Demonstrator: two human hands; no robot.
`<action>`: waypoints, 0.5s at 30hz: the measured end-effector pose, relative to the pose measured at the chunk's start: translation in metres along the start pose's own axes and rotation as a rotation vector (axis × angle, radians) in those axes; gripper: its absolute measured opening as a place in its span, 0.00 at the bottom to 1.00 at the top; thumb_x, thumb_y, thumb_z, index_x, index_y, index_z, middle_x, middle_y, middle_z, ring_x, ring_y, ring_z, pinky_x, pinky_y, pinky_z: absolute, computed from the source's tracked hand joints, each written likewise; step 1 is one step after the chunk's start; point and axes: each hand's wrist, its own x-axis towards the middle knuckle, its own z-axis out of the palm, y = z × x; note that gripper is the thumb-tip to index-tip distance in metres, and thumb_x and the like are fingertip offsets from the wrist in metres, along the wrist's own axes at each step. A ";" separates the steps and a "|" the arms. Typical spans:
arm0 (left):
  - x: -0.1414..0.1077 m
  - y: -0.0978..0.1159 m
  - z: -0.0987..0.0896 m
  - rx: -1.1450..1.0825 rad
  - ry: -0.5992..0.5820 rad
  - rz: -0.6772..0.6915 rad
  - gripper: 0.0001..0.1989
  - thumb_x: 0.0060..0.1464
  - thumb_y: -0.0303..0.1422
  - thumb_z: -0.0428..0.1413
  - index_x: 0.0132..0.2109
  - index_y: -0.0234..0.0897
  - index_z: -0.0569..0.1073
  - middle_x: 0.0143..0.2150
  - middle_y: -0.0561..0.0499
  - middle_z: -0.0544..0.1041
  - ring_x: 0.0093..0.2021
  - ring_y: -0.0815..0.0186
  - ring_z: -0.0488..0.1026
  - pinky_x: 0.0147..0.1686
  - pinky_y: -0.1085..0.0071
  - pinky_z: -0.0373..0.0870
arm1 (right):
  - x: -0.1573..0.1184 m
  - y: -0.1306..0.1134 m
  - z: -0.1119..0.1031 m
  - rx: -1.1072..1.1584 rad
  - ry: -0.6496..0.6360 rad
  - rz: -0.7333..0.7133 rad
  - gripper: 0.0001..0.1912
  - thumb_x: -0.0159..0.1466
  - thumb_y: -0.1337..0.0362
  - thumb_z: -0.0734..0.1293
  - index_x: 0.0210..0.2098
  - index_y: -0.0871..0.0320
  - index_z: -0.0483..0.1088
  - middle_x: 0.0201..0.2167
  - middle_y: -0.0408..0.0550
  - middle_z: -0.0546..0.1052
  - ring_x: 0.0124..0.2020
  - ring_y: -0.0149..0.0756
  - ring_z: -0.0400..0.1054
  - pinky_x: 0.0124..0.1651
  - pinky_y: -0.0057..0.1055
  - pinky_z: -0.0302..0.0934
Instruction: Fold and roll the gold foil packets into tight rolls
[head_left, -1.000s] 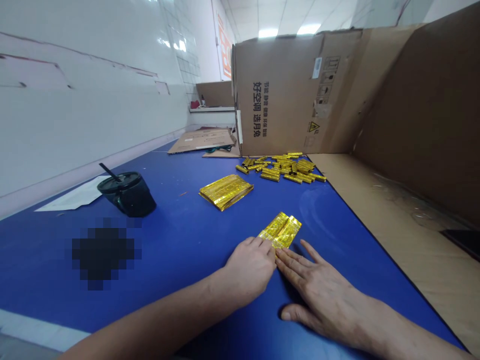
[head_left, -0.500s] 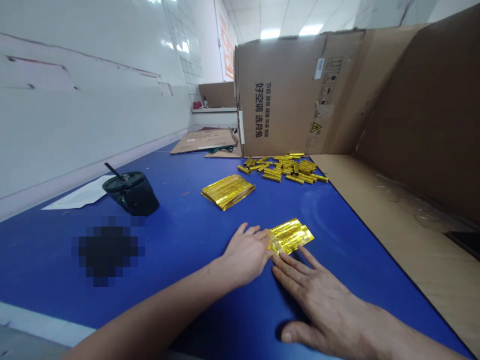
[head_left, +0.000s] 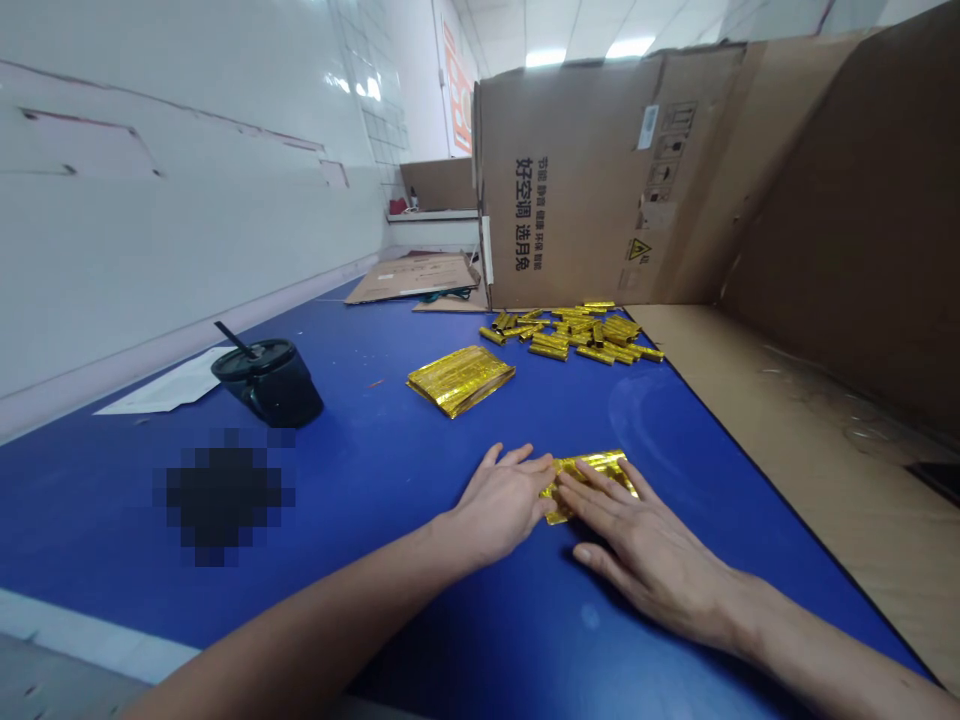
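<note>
The gold foil sheet (head_left: 602,461) is laid on the blue table (head_left: 375,470), on the near side of the foil stack (head_left: 461,380) and to its right. Its left end is met by the left hand (head_left: 501,507), fingers loosely extended; whether anything is pinched cannot be told. By the right hand (head_left: 649,545) it is partly covered, fingers spread, nothing visibly gripped. The foil could be creased by uneven pressure, or skewed if one end were left unsteadied.

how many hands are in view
2: the left hand at the left end of the gold sheet, the right hand partly over that sheet. No other hand shows.
</note>
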 end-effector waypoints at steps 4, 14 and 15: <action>-0.001 -0.002 -0.005 -0.056 -0.056 -0.008 0.22 0.54 0.42 0.46 0.55 0.44 0.57 0.57 0.52 0.59 0.59 0.57 0.49 0.52 0.50 0.46 | 0.000 0.005 0.005 -0.013 -0.059 -0.037 0.32 0.60 0.50 0.55 0.59 0.56 0.46 0.59 0.51 0.53 0.60 0.46 0.38 0.56 0.56 0.36; -0.006 0.009 -0.004 0.005 -0.047 -0.012 0.29 0.53 0.47 0.42 0.58 0.38 0.51 0.60 0.47 0.53 0.60 0.52 0.43 0.52 0.46 0.41 | -0.003 0.005 0.006 -0.053 -0.089 -0.050 0.37 0.57 0.45 0.53 0.59 0.59 0.44 0.59 0.55 0.49 0.60 0.48 0.37 0.56 0.56 0.34; -0.006 0.011 -0.003 0.031 -0.017 -0.009 0.27 0.54 0.45 0.42 0.57 0.37 0.53 0.59 0.47 0.55 0.60 0.54 0.43 0.53 0.47 0.41 | -0.004 0.005 0.006 -0.059 -0.089 -0.044 0.37 0.57 0.44 0.53 0.59 0.60 0.44 0.59 0.55 0.49 0.60 0.48 0.37 0.56 0.56 0.35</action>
